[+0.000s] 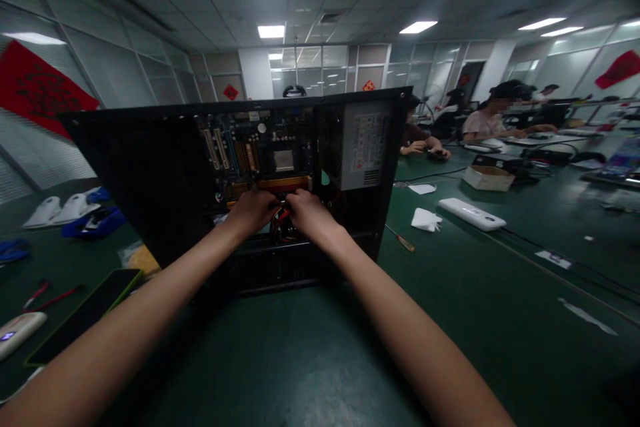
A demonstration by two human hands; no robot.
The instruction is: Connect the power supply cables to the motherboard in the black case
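An open black computer case [200,109] stands upright on the green table [310,347]. Inside it, a motherboard [273,133] shows its slots and a square chip, with a silver power supply [364,147] at the upper right. My left hand [254,209] and my right hand [306,209] meet low on the board, near the orange memory slots [285,183], both with curled fingers. Red and black cables [283,223] hang just below and between them. What the fingertips grip is too small and dark to make out.
A screwdriver [401,239], white power strip [471,214] and open carton [487,178] lie to the right. At the left are a dark phone-like slab [85,313], a white device [21,333] and blue-white items [93,219]. Other people sit farther back.
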